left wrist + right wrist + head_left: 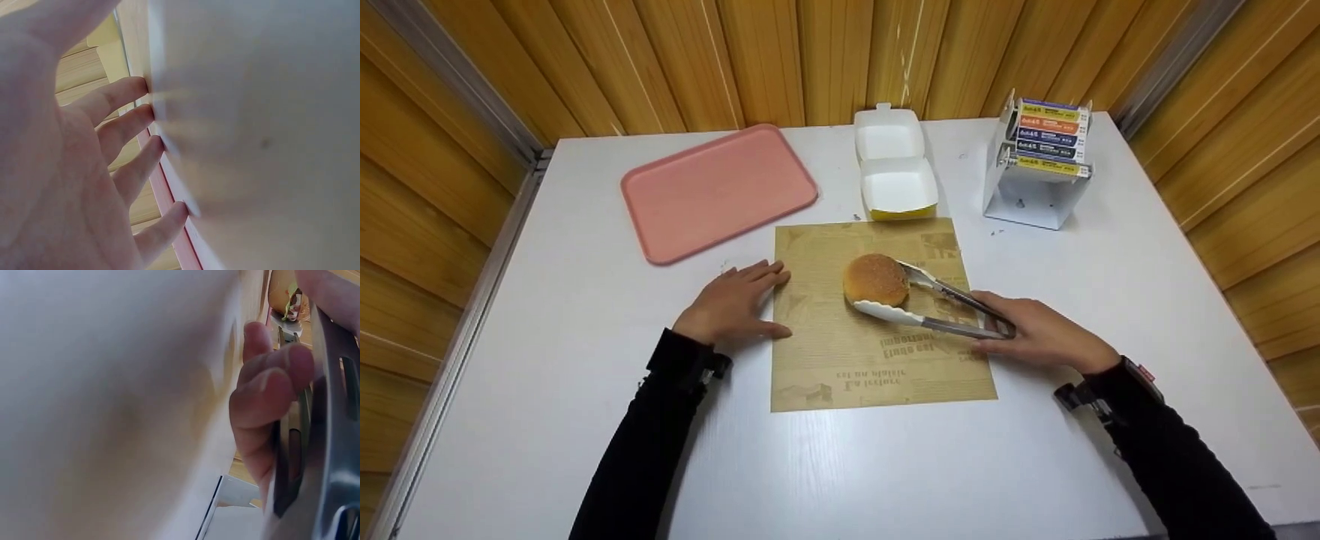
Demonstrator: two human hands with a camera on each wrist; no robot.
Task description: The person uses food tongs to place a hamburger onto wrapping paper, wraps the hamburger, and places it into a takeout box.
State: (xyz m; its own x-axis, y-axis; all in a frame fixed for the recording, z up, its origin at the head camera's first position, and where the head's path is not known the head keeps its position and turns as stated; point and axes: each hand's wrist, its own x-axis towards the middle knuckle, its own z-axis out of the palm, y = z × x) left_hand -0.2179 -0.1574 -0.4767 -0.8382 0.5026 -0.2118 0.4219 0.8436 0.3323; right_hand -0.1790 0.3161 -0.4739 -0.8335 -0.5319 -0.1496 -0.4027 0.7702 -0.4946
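Note:
A burger (876, 280) with a round golden bun sits near the middle of a brown printed paper sheet (825, 360). Metal tongs (960, 328) with pale scalloped tips lie on either side of it. My right hand (1039, 330) grips the tongs near their hinged end; in the right wrist view its fingers curl round the metal arms. Some green and a dark filling show in the burger (293, 305) there. My left hand (733, 304) is spread at the paper's left edge, its fingertips at the sheet, with nothing held. In the left wrist view its fingers (129, 174) reach down to the surface.
Behind the paper stands an opened white and yellow burger box (896, 184). A pink tray (718, 193) lies at the back left. At the back right is a metal rack (1031, 199) holding several coloured small boxes (1050, 135). Wood-panelled walls border the white table (840, 465).

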